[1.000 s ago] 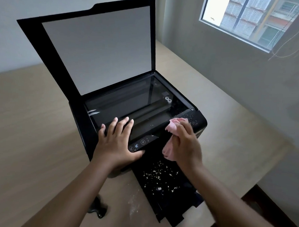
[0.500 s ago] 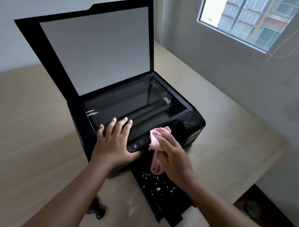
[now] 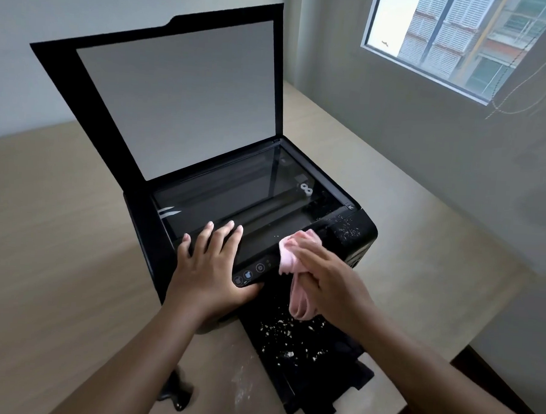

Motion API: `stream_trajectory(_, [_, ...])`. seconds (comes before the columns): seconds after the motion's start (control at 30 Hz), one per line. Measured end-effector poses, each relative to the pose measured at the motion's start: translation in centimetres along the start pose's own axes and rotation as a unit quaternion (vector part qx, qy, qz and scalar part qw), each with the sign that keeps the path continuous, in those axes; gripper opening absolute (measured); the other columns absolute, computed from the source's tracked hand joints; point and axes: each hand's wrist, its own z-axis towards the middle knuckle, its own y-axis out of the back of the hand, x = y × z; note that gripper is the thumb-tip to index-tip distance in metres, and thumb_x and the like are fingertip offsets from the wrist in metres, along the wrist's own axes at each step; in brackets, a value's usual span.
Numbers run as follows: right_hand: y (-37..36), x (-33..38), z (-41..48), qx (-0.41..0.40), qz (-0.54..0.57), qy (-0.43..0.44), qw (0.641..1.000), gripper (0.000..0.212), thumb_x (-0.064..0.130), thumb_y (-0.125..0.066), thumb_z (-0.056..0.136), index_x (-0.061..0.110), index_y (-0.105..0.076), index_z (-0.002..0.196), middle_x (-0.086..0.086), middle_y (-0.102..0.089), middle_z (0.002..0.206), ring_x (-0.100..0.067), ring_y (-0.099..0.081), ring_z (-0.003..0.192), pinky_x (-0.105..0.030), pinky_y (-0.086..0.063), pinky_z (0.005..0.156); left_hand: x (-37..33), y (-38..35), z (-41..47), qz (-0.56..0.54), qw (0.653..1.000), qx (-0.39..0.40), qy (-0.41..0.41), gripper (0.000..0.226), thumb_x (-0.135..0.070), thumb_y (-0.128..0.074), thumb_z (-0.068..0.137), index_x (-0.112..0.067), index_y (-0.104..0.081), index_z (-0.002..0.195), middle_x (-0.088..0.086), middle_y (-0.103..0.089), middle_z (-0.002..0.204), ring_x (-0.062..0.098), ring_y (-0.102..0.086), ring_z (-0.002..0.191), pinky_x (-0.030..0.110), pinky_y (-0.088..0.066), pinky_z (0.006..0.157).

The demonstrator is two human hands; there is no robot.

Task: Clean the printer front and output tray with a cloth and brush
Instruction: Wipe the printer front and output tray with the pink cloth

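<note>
Printer (image 3: 362,239): black, standing on a light wooden table (image 3: 61,229), front facing the person.

Head view, findings:
- The scanner lid (image 3: 182,99) stands raised at the printer's rear. The scanner glass (image 3: 234,195) is exposed.
- The output tray (image 3: 302,358) is pulled out from the printer's front and lies on the table. Pale crumbs (image 3: 279,329) are scattered over it.
- More specks lie on the printer's top right front corner.
- The left hand (image 3: 209,266) lies flat on the printer's front left edge. Its fingers are straight and close together, reaching onto the glass frame. The thumb is tucked under the front lip, just below the control panel (image 3: 256,268).
- The right hand (image 3: 328,278) has its fingers curled around a pink cloth (image 3: 290,257). It presses one bunched end against the printer's front top edge, right of the control panel. The loose end hangs over the tray.
- A whitish smear (image 3: 242,384) marks the table left of the tray.
- A small dark object (image 3: 176,393) lies further left. What it is cannot be told.
- A window (image 3: 460,36) is in the wall to the printer's right.
</note>
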Motion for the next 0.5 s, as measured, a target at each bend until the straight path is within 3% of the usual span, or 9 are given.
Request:
stream_trajectory(0.1, [1.0,-1.4,1.7,-0.114,0.028,-0.131,0.984,0.036,0.011,-0.048,0.096,0.023,-0.058,0.128,0.010,-0.045,0.148,-0.014,-0.047,0.132,-0.045,-0.054,0.092,0.0,0.0,0.1,0.004,1.000,0.000,-0.003,0.112,-0.090,-0.026,0.061,-0.032,-0.005,0.155,-0.012,-0.004,0.162,0.017,0.005,0.149,0.050,-0.002,0.118])
stream_trajectory(0.17, [0.5,-1.1,2.4,-0.128,-0.017,-0.164,0.978,0.037,0.014,-0.046,0.097,0.023,-0.053,0.133,0.010,-0.039,0.152,-0.011,-0.034,0.142,-0.041,-0.051,0.097,0.0,0.0,0.1,0.004,1.000,-0.001,-0.003,0.112,-0.090,-0.026,0.061,-0.032,-0.005,0.155,-0.012,-0.005,0.162,0.018,0.005,0.149,0.050,-0.002,0.118])
stream_trajectory(0.23, [-1.0,0.2,2.3,-0.099,-0.042,-0.123,0.987,0.038,0.017,-0.049,0.095,0.023,-0.053,0.132,0.011,-0.039,0.151,-0.013,-0.033,0.144,-0.039,-0.052,0.093,-0.1,0.1,0.1,0.007,1.000,0.003,-0.004,0.112,-0.090,-0.026,0.061,-0.032,-0.005,0.155,-0.012,-0.005,0.162,0.018,0.005,0.149,0.050,-0.002,0.118])
stream_trajectory(0.37, [-2.3,2.4,1.4,-0.034,-0.082,0.000,0.996,0.040,0.034,-0.046,0.086,0.040,-0.049,0.126,0.023,-0.045,0.138,-0.011,-0.053,0.126,-0.034,-0.057,0.073,-0.1,0.1,0.0,-0.010,1.000,0.004,0.000,0.109,-0.089,-0.028,0.064,-0.032,-0.006,0.154,-0.012,-0.004,0.162,0.017,0.006,0.149,0.050,0.000,0.118])
stream_trajectory(0.5, [-1.0,1.7,2.8,-0.058,-0.120,-0.056,0.990,0.037,0.035,-0.042,0.090,0.036,-0.049,0.127,0.022,-0.045,0.135,-0.017,-0.063,0.104,-0.032,-0.050,0.062,-0.2,0.1,0.1,-0.006,1.000,0.002,-0.002,0.108,-0.088,-0.031,0.064,-0.033,-0.006,0.154,-0.012,-0.005,0.162,0.016,0.006,0.149,0.050,-0.001,0.118])
